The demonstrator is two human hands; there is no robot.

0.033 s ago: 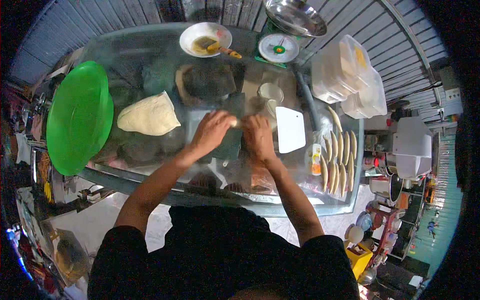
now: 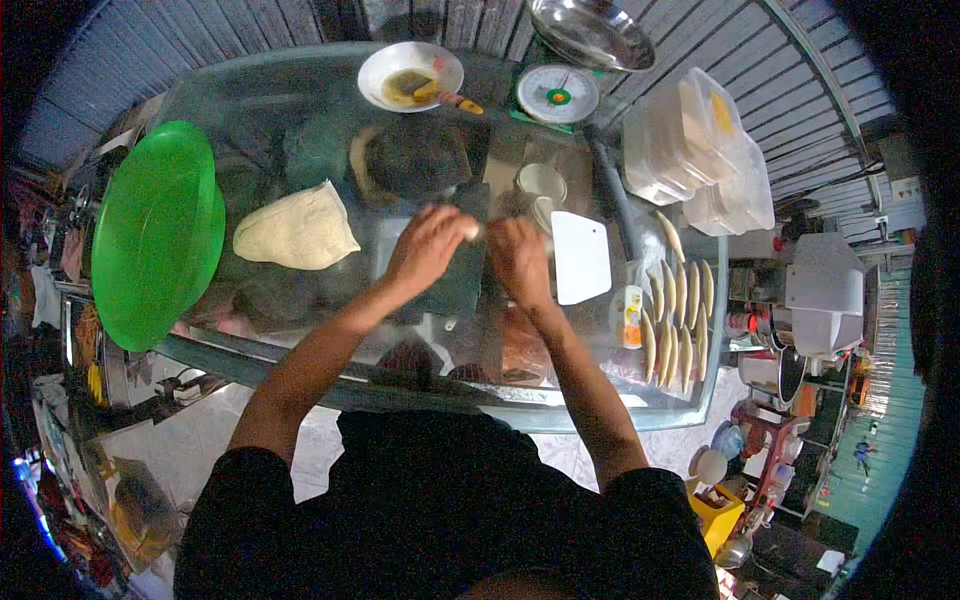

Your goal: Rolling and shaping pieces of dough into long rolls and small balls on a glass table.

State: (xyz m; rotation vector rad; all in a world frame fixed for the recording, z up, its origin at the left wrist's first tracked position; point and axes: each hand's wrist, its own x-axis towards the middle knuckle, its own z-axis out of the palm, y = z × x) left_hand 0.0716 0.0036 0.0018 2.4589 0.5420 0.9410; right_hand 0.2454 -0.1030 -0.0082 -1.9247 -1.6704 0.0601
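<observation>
My left hand (image 2: 425,250) has its bent fingers on a small pale dough piece (image 2: 471,230) over a dark board (image 2: 455,290) on the glass table. Just right of it, my right hand (image 2: 517,260) has its fingers curled down; whatever is under them is hidden. A large dough lump (image 2: 295,228) lies to the left. A white flat scraper (image 2: 580,260) is beside my right hand, with small pale discs (image 2: 542,182) behind it. Farther right are several long shaped dough pieces (image 2: 680,300) and a small orange-and-white container (image 2: 632,318).
A green basin (image 2: 155,235) sits at the table's left. At the back are a white bowl (image 2: 380,75) with yellow liquid and a brush, and a scale (image 2: 555,95) with a steel pan (image 2: 590,25). Plastic bins (image 2: 670,145) and a dark rod (image 2: 610,185) lie at the right.
Both my hands have shifted slightly toward the back of the table, my right fingers most visibly. The picture is also a little darker now.
</observation>
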